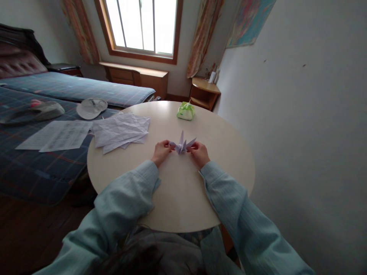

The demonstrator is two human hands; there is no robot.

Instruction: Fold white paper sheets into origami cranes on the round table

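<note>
A pale lilac origami crane [181, 146] is held just over the middle of the round white table [183, 191], its pointed tips sticking up. My left hand [162, 151] pinches the crane's left wing between thumb and fingers. On the other side, my right hand [200, 153] pinches the right wing the same way. Both wrists rest near the tabletop, in light blue-green sleeves. Whether the crane's base touches the table, I cannot tell.
A stack of creased white paper sheets [122, 130] lies on the table's left side. Behind the crane stands a green tissue pack [185, 111]. Printed sheets [64, 135] and a pale cap [91, 108] lie on the bed [37, 172] to the left. A wall [301, 133] borders the right.
</note>
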